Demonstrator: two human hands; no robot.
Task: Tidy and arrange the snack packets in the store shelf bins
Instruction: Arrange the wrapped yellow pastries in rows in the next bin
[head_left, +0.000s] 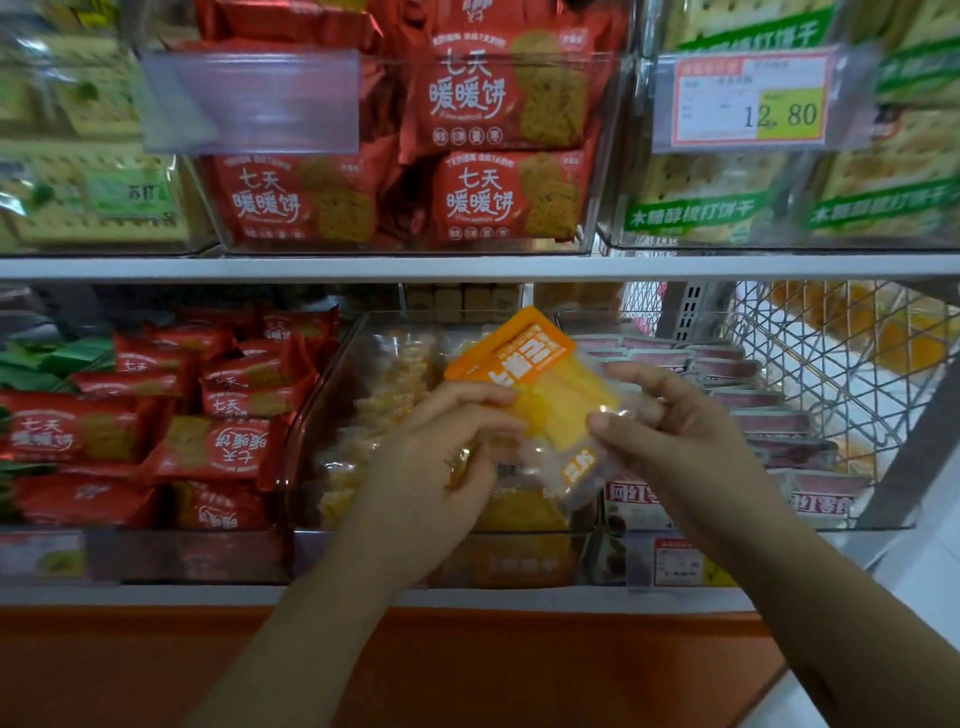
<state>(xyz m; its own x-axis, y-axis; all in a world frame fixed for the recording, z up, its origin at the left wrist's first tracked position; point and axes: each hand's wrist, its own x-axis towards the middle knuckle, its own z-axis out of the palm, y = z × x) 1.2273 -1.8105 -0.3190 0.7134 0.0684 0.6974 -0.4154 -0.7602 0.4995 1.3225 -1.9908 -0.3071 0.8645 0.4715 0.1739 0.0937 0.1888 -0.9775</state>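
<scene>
1. Both hands hold one orange-and-clear plastic snack packet (540, 395) above the middle clear plastic bin (332, 358) on the lower shelf.
2. The left hand (441, 452) pinches its lower left edge; the right hand (670, 421) pinches its right edge.
3. It looks light, crinkly and slippery, with brittle contents, so the sealed edges are likely the best hold.

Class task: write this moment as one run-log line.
left grip holds orange packet | right grip pinches it | packet above middle clear bin

Head cam, close, fwd/down at shelf bins (311, 441).
</scene>
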